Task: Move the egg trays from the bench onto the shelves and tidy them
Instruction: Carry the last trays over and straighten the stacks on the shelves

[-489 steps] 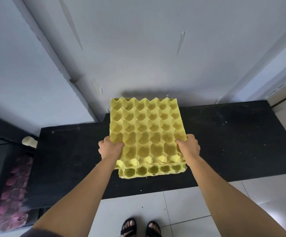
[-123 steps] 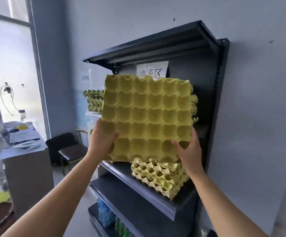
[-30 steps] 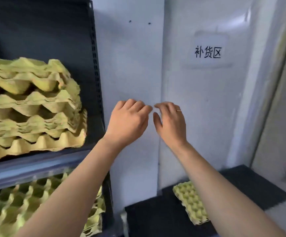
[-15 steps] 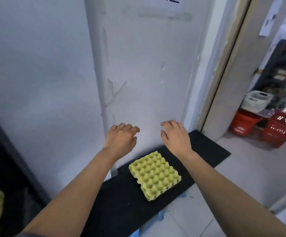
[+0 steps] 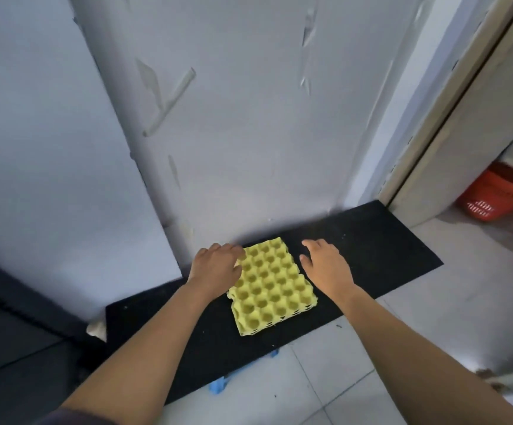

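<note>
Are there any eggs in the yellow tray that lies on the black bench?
No, every cup that shows in the yellow egg tray on the black bench is empty.

One egg tray [image 5: 272,286], one bench [image 5: 371,250], two hands [image 5: 217,266] [image 5: 325,266].

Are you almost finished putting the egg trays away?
Nearly, it seems. Done: only one yellow pile of egg trays shows on the black bench; the shelves are out of view. In hand: the left hand is at the pile's far corner, the right hand open beside it, nothing lifted. Left: carry this pile to the shelves and tidy.
</note>
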A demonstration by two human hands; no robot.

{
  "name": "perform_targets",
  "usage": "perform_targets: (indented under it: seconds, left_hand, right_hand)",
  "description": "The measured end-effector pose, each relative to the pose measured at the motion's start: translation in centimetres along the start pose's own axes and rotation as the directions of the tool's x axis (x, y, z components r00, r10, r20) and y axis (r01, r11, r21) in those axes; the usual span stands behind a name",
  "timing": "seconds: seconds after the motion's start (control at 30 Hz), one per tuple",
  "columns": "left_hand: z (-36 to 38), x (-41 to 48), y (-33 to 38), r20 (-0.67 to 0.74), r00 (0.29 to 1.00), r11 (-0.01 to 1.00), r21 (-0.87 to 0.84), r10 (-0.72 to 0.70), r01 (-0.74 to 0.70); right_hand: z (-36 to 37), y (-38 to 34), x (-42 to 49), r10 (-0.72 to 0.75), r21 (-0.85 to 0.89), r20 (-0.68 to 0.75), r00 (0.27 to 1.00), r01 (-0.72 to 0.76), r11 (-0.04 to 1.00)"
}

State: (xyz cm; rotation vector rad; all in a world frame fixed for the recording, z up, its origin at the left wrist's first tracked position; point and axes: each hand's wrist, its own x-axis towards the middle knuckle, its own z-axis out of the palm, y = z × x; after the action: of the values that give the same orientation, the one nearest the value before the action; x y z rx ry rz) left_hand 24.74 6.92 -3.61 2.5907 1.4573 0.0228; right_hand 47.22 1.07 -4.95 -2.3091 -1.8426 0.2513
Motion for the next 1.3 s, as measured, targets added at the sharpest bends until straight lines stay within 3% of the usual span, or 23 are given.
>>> perform_targets:
  seconds: [0.33,0.53,0.7,0.83,0.9,1.07,1.3]
  left_hand:
    - [11.4,4.6,-2.6,0.249,0.955,0.981,-0.060,-0.162,0.183]
    - [20.7,7.0,-2.6,0.367,0.892,0.931,-0.144,-0.264,0.335]
    - [28.8,8.7,-2.8,0.435,0.795,0.703,-0.396,-0.423,0.591]
    - [33.0,9.7,-2.8,0.497,0.687,0.531,-0.437,-0.531,0.726]
    - [34.2,10.0,-3.0,0.495,0.657,0.492,-0.436,-0.569,0.754]
    - [35.4,9.8,-3.8,0.530,0.557,0.216,-0.571,-0.640,0.792]
    - [35.0,9.6,-4.0,0.566,0.502,0.038,-0.638,-0.654,0.769]
  right_hand:
    - [10.4,5.2,4.9,0.132,0.064,0.290,0.948,-0.157,0.986]
    - [18.6,9.6,7.7,0.202,0.080,0.377,0.904,-0.249,0.965]
    - [25.8,12.4,10.3,0.283,0.101,0.375,0.883,-0.342,0.934]
    - [30.1,13.9,11.9,0.372,0.224,0.437,0.819,-0.500,0.837]
    - [31.4,14.6,12.3,0.396,0.254,0.464,0.792,-0.548,0.797]
    - [32.5,15.9,12.9,0.492,0.216,0.502,0.712,-0.654,0.725]
    - [32.3,15.1,12.6,0.493,0.243,0.424,0.760,-0.619,0.747]
